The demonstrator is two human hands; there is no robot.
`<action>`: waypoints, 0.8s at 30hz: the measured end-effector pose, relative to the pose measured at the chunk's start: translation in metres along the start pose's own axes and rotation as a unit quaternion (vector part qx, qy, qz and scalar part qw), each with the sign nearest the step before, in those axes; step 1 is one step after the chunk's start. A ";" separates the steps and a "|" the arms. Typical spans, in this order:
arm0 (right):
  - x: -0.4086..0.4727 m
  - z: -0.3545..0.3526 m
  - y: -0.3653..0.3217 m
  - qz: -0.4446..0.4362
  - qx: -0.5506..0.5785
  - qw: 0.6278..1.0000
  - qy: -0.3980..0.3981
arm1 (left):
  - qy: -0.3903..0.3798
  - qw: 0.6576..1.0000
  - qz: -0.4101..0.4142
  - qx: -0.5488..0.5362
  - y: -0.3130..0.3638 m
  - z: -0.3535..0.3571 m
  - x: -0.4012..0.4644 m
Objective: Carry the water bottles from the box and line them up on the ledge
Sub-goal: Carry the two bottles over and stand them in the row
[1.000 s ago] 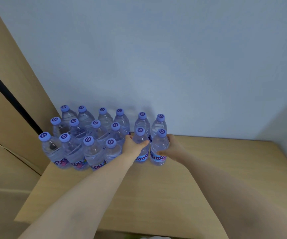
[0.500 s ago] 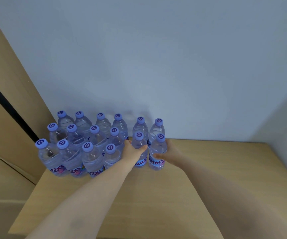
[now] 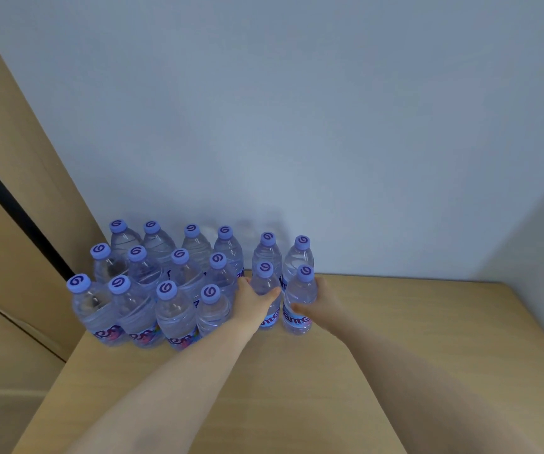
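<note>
Our left grip (image 3: 253,301) wraps one upright water bottle (image 3: 265,290) and our right grip (image 3: 321,306) wraps its neighbour (image 3: 300,299); both stand on the wooden ledge (image 3: 395,322), just beside the cluster of bottles (image 3: 165,290) against the wall (image 3: 296,126).

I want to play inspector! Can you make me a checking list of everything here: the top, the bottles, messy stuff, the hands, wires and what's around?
Surface: wooden ledge, bare on its right part.
Job's things: sixteen capped water bottles standing upright in rows at the left; the box is not in view.
Clutter: nothing seen.
Grippers: left hand grips the left front bottle; right hand grips the right front bottle.
Cables: nothing seen.
Surroundings: pale wall behind, tan panels at left.
</note>
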State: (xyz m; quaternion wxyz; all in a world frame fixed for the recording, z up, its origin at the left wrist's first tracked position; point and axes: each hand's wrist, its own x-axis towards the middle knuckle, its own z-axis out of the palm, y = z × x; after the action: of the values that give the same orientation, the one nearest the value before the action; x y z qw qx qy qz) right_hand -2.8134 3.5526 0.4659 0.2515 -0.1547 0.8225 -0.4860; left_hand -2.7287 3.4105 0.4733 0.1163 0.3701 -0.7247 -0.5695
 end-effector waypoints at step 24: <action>-0.018 0.015 0.020 0.045 -0.061 0.997 0.002 | 0.046 0.998 -0.003 0.041 -0.006 0.010 -0.023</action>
State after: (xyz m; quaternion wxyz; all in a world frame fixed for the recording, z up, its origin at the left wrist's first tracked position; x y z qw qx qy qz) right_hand -2.7899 3.5602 0.4471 0.2616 -0.1321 0.8573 -0.4233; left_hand -2.7166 3.4328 0.4706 0.1324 0.4020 -0.7403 -0.5223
